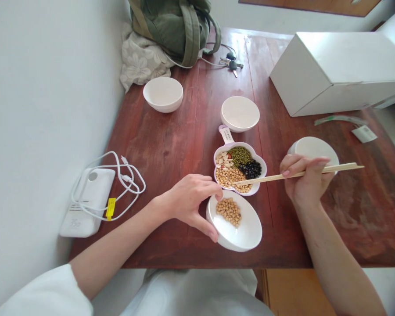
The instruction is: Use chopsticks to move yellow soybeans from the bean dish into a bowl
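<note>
My left hand (pixel 197 199) grips the rim of a tilted white bowl (pixel 250 237) at the table's near side. Several soybeans (pixel 228 211) lie inside that bowl. In my right hand (pixel 304 177) is a pair of chopsticks (pixel 276 177), their tips among the soybeans of a flower-shaped dish (pixel 263 175) with a purple rim and a handle. This dish touches or nearly touches the bowl. It also holds green mung beans (pixel 238 156), black beans (pixel 251 169) and pale peanut pieces (pixel 224 160). Whether a bean sits between the tips I cannot tell.
White bowls stand at the back left (pixel 163 93), behind the dish (pixel 240 113), and partly behind my right hand (pixel 316 148). A power bank with a cable (pixel 88 202) lies left. Farther off are a green bag (pixel 164 28), keys (pixel 232 63) and a large white box (pixel 335 66).
</note>
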The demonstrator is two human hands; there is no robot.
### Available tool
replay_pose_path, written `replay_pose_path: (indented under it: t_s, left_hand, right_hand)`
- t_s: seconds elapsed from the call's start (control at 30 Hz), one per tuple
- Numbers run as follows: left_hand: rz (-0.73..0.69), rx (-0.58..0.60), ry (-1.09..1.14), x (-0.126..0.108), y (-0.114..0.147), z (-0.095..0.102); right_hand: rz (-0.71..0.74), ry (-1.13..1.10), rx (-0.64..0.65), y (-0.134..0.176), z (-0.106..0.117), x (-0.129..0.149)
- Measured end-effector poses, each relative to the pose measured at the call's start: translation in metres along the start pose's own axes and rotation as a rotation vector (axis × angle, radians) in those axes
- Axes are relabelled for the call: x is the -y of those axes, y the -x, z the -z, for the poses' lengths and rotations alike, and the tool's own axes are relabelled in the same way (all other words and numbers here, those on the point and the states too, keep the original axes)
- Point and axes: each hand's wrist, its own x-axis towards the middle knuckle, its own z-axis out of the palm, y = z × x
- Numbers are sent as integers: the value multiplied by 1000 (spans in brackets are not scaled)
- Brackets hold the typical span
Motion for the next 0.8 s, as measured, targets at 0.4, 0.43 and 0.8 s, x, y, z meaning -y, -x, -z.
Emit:
replay_pose_path:
  t_s: [0.4, 0.43, 0.8]
  left_hand:
    - [23, 16, -7, -1, -1, 0]
    - [30, 21, -10, -1, -1, 1]
    - [16, 22, -15, 0, 0, 0]
  right_hand:
    - [-37, 24, 81, 4, 0, 1]
    - [-44, 18, 73, 4, 0, 1]
    - [-101, -61, -115, -4, 2, -2]
